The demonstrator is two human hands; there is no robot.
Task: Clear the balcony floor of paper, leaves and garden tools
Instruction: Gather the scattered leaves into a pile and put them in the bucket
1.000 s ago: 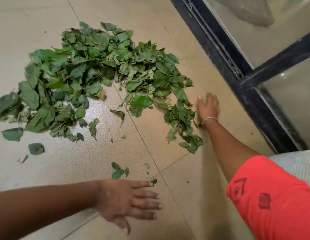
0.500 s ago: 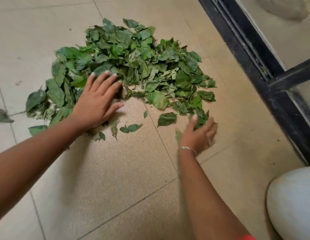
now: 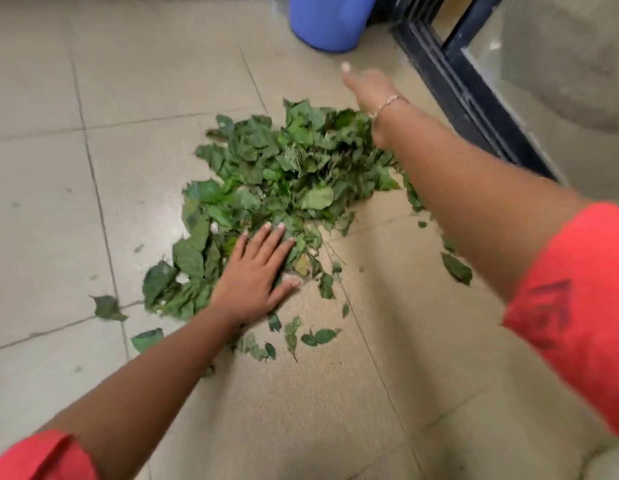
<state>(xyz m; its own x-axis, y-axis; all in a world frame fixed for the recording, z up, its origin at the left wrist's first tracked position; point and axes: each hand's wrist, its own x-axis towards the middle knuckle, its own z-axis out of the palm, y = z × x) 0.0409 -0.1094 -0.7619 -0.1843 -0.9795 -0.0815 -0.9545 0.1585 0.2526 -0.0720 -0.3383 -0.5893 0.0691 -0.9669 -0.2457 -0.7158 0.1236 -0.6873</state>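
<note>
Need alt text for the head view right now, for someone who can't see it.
A left hand lies flat on a pile of green leaves on a tiled floor, while the right hand reaches beyond the pile toward a blue bin.

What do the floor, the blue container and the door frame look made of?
Floor: matte beige tile, judging by the grout lines. Blue container: smooth, probably plastic. Door frame: dark, looks like painted metal around glass, though that's uncertain.

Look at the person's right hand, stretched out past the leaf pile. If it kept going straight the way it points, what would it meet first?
Probably the blue bin. The right hand points up and slightly left over bare floor; nothing else shows between, though depth is hard to judge.
</note>
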